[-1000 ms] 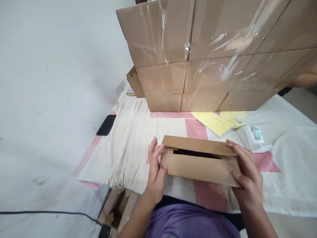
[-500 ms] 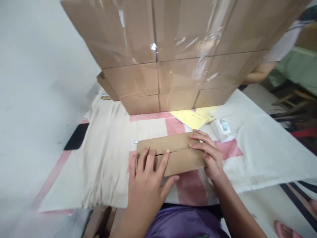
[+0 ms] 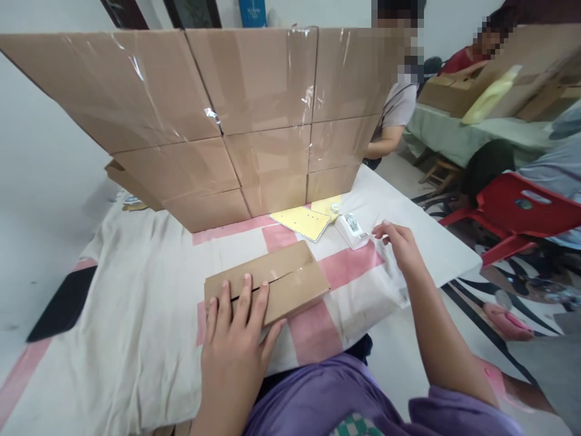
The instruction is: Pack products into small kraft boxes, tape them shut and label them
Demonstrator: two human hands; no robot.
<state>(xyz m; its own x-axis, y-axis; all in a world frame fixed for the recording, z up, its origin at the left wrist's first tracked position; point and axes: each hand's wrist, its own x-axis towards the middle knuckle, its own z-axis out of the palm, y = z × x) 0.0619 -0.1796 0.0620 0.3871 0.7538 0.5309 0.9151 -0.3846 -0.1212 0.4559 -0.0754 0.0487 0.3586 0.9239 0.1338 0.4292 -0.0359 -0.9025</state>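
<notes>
Left hand (image 3: pixel 235 354) flat, fingers spread, 4 fingertips on the small carton (image 3: pixel 290 266), clasping nothing.
Right hand (image 3: pixel 396 239), fingers loosely curled, hovers just beside the white tape dispenser (image 3: pixel 353 233); whether it pinches anything, I cannot tell. The carton lies on the cloth (image 3: pixel 149 315), before the taped cardboard boxes (image 3: pixel 267 85).

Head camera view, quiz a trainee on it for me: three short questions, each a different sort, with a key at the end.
1. Which of the person's hands lies on the small cardboard box: A) left only, B) right only, C) both?
2. True or false: the flat black object lies to the right of the box.
3. Fill in: the right hand is nearest to the white ____.

Key: 1. A, the left hand. 2. False. 3. Tape dispenser.
</notes>
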